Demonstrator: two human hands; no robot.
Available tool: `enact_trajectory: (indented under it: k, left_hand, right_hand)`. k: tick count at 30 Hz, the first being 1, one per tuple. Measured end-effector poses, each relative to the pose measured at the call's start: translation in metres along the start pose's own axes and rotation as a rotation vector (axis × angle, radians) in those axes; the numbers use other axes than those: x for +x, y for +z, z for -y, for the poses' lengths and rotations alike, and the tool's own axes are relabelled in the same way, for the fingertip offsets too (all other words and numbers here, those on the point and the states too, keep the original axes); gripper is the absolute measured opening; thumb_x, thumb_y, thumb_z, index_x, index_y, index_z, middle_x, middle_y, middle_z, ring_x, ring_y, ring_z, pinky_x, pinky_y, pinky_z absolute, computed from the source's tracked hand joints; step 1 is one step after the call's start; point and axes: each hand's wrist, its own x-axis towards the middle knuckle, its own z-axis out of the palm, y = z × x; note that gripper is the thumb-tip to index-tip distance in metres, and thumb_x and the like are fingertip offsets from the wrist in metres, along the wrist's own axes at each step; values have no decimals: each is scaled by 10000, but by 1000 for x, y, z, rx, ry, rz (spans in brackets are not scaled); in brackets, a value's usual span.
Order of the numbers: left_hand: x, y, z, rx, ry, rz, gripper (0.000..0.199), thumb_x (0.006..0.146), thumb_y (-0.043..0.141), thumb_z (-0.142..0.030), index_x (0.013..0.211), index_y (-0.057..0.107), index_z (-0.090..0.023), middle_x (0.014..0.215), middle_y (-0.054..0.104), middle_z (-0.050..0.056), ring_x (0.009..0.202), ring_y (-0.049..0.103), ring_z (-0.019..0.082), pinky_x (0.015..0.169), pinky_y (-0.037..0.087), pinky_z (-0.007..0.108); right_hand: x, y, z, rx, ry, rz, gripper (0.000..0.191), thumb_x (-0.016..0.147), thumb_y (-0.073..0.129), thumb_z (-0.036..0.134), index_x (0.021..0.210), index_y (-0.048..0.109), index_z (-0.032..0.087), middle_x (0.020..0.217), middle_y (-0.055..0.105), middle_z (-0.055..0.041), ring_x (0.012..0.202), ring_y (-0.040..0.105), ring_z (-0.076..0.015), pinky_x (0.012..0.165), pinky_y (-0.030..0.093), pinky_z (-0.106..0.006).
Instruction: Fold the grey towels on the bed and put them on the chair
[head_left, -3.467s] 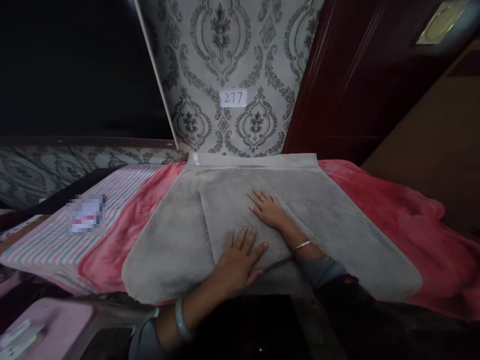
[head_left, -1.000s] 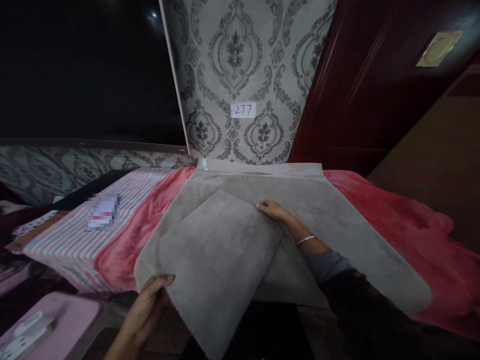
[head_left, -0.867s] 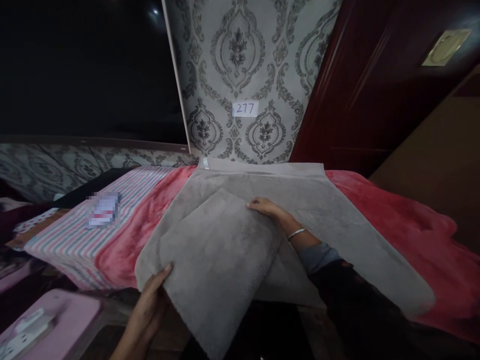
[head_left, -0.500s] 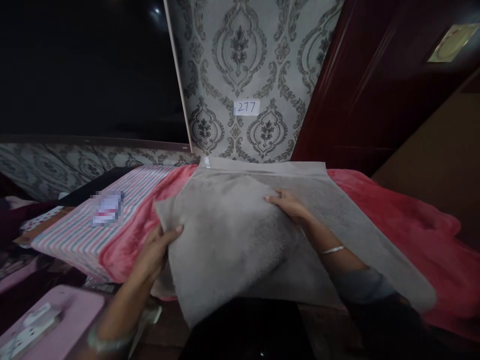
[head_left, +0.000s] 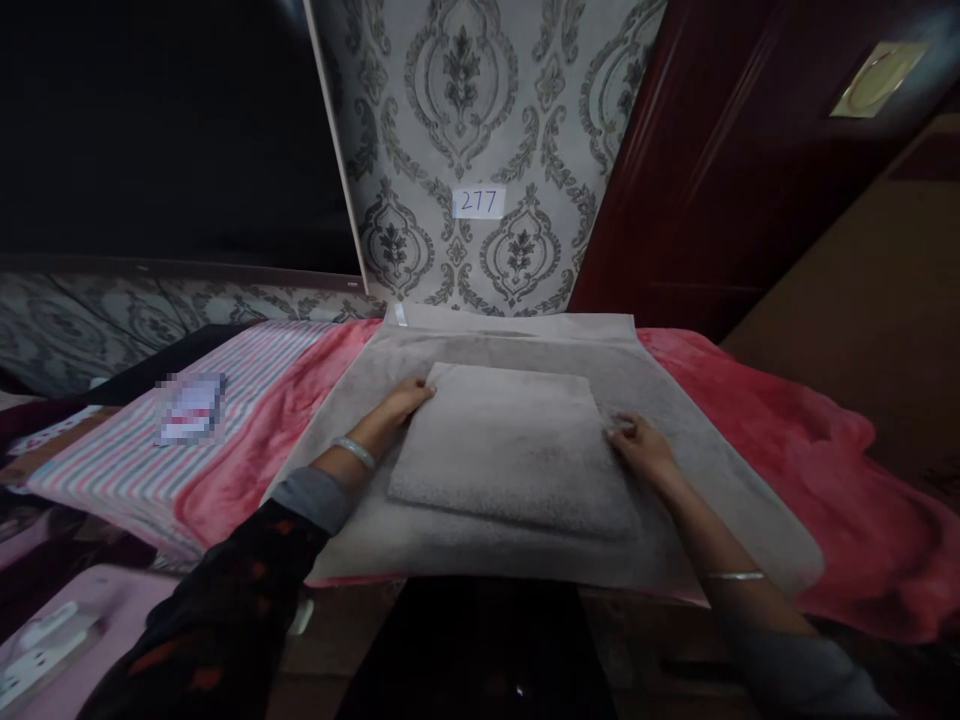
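My left hand (head_left: 406, 400) pinches folded grey cloth (head_left: 510, 430), now lying flat; my right hand (head_left: 646, 452) half-curls at opposite edge, hold unclear.

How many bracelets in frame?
2: one bracelet on the left forearm, a second bracelet on the right forearm. The grey sleeves may hide more.

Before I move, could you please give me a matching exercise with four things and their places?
Things:
1. 277 card
2. folded grey cloth
3. white power strip
4. red-pink blanket

Places:
A. between left hand and right hand
B. partly under the large grey cloth
C. on the patterned wall
D. on the pink surface

Pairs: 1-C, 2-A, 3-D, 4-B
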Motion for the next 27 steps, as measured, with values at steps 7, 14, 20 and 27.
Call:
enact_trajectory:
  k: [7, 14, 20, 27]
  left_hand:
    - [-18, 62, -33, 683, 533, 177, 632, 914, 533, -320, 1477, 404, -65, 1587, 344, 230, 1489, 293, 318, 1211, 210, 429]
    - [-36, 112, -2, 934, 712, 292, 671, 985, 379, -493, 1551, 321, -137, 1640, 215, 213, 1534, 143, 349, 1205, 109, 607]
    - [17, 73, -10, 872, 571, 291, 623, 963, 489, -485, 1492, 442, -160, 1605, 309, 213, 1506, 247, 349, 1214, 112, 560]
    - [30, 34, -16, 713, 495, 163, 513, 1008, 370, -383, 1308, 531, 1, 1485, 469, 241, 1428, 358, 377, 1155, 210, 575]
  right_hand:
    - [16, 51, 85, -448, -396, 2, 608, 931, 420, 340, 1483, 436, 86, 1548, 400, -199, 1452, 320, -337, 1180, 238, -542]
    - [1, 99, 60, -629, -406, 112, 567, 996, 375, 420, 1523, 397, 210, 1605, 330, -119, 1478, 271, -311, 1186, 183, -566]
    - [5, 97, 60, -614, -414, 113, 575, 1002, 376, 415, 1528, 392, 184, 1602, 328, -139, 1471, 282, -320, 1183, 177, -567]
    - [-1, 91, 69, -639, -391, 134, 571, 1011, 360, 412, 1530, 392, 175, 1601, 331, -136, 1472, 278, -318, 1175, 201, -553]
